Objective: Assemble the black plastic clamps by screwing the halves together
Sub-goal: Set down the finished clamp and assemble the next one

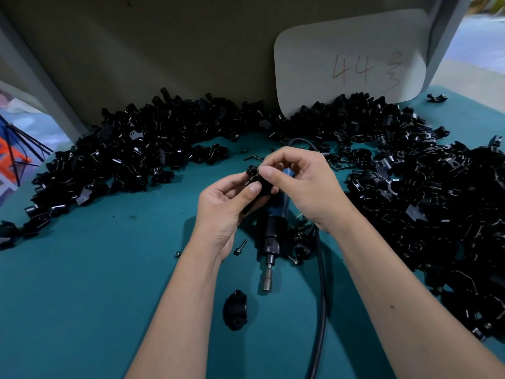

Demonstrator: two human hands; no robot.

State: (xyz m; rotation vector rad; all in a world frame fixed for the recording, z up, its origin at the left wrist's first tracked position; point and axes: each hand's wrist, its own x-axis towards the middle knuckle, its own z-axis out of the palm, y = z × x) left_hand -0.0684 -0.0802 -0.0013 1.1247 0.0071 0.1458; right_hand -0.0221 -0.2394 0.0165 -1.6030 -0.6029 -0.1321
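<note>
**Screw started by hand**

The left hand [226,203] gripped a black plastic clamp half [258,181] above the teal table [95,283]; the right hand [297,184] pinched a small screw into it. Seating it straight likely mattered before using the electric screwdriver [272,242] beneath.

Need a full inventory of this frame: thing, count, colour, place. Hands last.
table: one, teal, fills the foreground.
clamp parts: too many to count, black, heaped in an arc from left across the back to the right edge.
lone clamp half: one, black, on the table between the forearms.
electric screwdriver: one, black and blue, lying below the hands, bit toward the camera.
cable: one, black, runs from behind the hands to the bottom edge.
loose screws: several, dark, scattered beside the screwdriver and behind the hands.
card: one, white, marked 44, leaning on the back wall.
held clamp: one, black, between both hands.
left hand: grips the held clamp.
right hand: fingertips pinch at its top.
</note>
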